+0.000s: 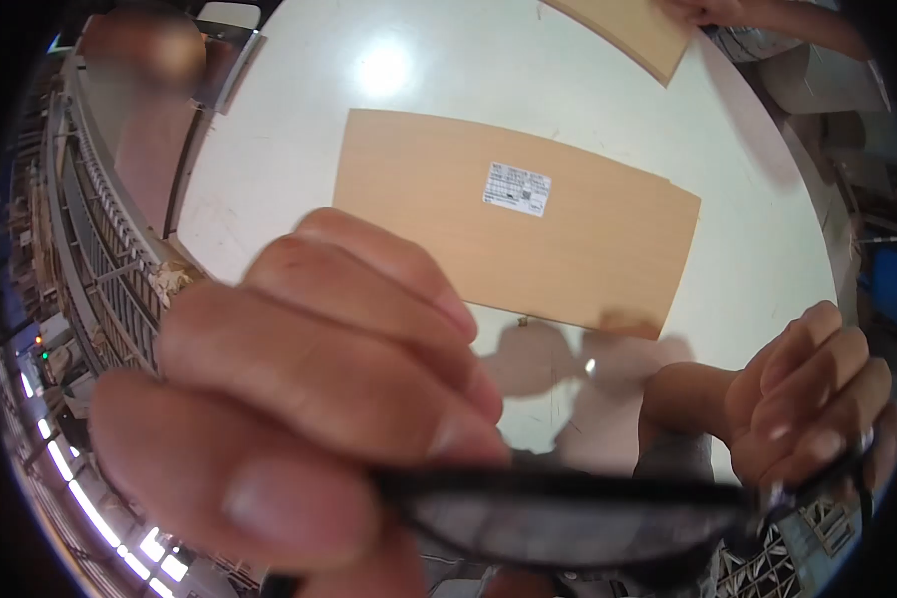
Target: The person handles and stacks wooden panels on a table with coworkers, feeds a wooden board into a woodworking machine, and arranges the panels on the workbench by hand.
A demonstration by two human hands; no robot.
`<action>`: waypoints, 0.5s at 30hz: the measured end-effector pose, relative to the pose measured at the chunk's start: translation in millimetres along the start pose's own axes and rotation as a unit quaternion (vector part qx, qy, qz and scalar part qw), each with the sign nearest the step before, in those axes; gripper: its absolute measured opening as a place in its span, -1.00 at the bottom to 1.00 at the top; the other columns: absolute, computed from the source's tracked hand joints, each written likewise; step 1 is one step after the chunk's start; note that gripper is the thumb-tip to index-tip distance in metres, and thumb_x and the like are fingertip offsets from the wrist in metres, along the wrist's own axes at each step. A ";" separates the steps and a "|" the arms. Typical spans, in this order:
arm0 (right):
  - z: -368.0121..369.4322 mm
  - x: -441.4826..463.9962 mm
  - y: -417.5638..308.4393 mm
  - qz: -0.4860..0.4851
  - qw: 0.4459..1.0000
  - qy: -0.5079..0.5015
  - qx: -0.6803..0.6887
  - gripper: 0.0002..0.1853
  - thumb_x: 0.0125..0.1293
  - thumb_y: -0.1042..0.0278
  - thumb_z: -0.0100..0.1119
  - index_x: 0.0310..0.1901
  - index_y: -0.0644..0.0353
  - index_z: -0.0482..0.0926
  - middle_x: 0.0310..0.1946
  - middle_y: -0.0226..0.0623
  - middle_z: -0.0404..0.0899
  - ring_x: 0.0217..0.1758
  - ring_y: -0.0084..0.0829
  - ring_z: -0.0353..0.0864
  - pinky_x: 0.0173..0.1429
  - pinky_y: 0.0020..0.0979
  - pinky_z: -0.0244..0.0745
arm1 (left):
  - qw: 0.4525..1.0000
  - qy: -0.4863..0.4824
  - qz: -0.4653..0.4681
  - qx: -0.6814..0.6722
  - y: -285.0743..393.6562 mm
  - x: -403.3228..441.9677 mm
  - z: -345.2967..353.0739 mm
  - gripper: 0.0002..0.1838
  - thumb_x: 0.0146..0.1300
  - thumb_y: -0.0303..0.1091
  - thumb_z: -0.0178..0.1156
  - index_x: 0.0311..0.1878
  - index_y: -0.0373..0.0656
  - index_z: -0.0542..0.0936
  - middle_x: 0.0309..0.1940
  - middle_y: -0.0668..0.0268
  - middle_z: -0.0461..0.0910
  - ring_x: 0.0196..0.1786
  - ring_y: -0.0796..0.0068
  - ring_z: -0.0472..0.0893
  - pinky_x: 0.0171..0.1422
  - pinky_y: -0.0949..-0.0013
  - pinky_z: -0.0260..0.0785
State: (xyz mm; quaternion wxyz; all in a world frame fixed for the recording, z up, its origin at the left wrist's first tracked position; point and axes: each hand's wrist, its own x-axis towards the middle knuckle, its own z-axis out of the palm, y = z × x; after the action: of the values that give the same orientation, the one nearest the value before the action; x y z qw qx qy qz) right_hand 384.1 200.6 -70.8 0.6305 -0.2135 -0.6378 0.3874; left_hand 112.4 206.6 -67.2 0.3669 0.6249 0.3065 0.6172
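Note:
Close to the camera, a pair of black-framed glasses point(588, 523) spans the bottom of the head view. My left hand point(309, 349), large and a little blurred, pinches the glasses at their left end between thumb and fingers. At the right, my right hand point(812, 404) has its fingers curled around the dark side arm of the glasses. Beyond my hands, a light wood-coloured board point(439, 219) lies flat on the white table point(299, 60). A printed white label point(517, 189) is on its upper face. Neither hand appears to touch the board.
At the top right, another person's hand point(713, 10) holds the edge of a second wood-coloured board point(633, 30). Another person point(149, 60), blurred, is at the upper left beyond the table edge. A metal roller conveyor point(105, 229) runs along the left side.

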 end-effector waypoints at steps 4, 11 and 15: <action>6.5 -2.6 17.0 0.010 0.997 0.049 -0.057 -0.67 0.44 0.24 0.41 0.12 0.07 0.54 -0.29 -0.25 0.63 -0.32 -0.33 0.62 -0.17 -0.30 0.52 | 0.998 0.004 0.024 -0.060 -19.7 5.7 -8.7 -0.69 0.61 -0.16 0.24 0.17 -0.20 0.54 -0.24 0.25 0.65 -0.38 0.45 0.62 -0.16 0.30 0.54; 34.6 9.1 32.6 0.186 0.967 0.155 -0.084 -0.73 0.40 0.76 0.21 0.10 0.42 0.63 -0.13 -0.04 0.74 -0.09 -0.34 0.74 0.11 -0.32 0.67 | 0.962 0.228 -0.148 -0.025 -4.6 15.1 17.4 -0.76 0.32 -0.52 0.45 -0.03 -0.32 0.62 -0.29 0.16 0.72 -0.25 0.46 0.72 -0.10 0.48 0.54; 18.4 2.8 47.5 0.316 0.936 0.132 -0.082 -0.67 0.41 0.63 0.32 0.19 0.32 0.66 -0.04 -0.21 0.75 0.10 -0.44 0.71 0.24 -0.38 0.60 | 0.954 0.235 -0.188 0.023 -6.7 17.5 9.6 -0.80 0.32 -0.55 0.43 -0.04 -0.33 0.65 -0.28 0.23 0.72 -0.25 0.51 0.70 -0.06 0.50 0.51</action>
State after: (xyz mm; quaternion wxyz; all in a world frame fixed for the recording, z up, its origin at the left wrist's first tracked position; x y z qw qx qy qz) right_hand 355.6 227.5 -103.5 0.5339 -0.5041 -0.4781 0.4819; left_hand 123.3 224.2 -63.0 0.3795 0.4019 0.5099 0.6591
